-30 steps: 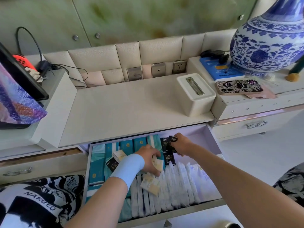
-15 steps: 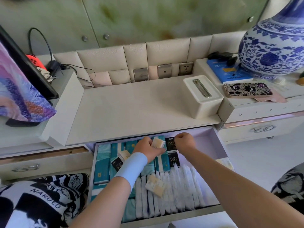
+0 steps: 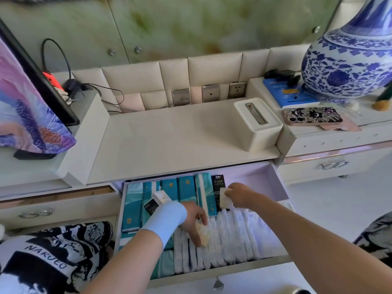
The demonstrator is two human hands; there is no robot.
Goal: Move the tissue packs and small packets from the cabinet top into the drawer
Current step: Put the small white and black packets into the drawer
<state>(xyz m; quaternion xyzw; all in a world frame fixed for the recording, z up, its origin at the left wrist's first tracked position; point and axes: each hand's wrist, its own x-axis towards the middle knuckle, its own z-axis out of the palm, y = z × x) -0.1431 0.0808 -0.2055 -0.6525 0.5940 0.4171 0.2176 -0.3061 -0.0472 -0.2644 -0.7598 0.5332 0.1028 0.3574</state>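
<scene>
The open white drawer (image 3: 273,183) is nearest, its front half filled with a row of white soft tissue packs (image 3: 233,240) standing on edge. On top of that row the left hand (image 3: 192,215), wearing a light blue wrist sleeve (image 3: 164,223), curls its fingers and thumb round a beige crinkled small packet (image 3: 203,234), gripping it where it lies on the white packs. Behind these, teal rectangular tissue packs (image 3: 186,187) stand side by side along the drawer's back left, with a small white box (image 3: 162,197) lying across them. The right hand (image 3: 239,196) pinches a pale flat small packet (image 3: 225,200) just over a black packet printed "Face" (image 3: 218,183), which sits beside the teal packs. Past the drawer, the cream cabinet top (image 3: 169,141) carries a white tissue box with a metal slot (image 3: 257,124) at its right end. Farther right, on a higher ledge, stands a blue-and-white porcelain vase (image 3: 347,66).
</scene>
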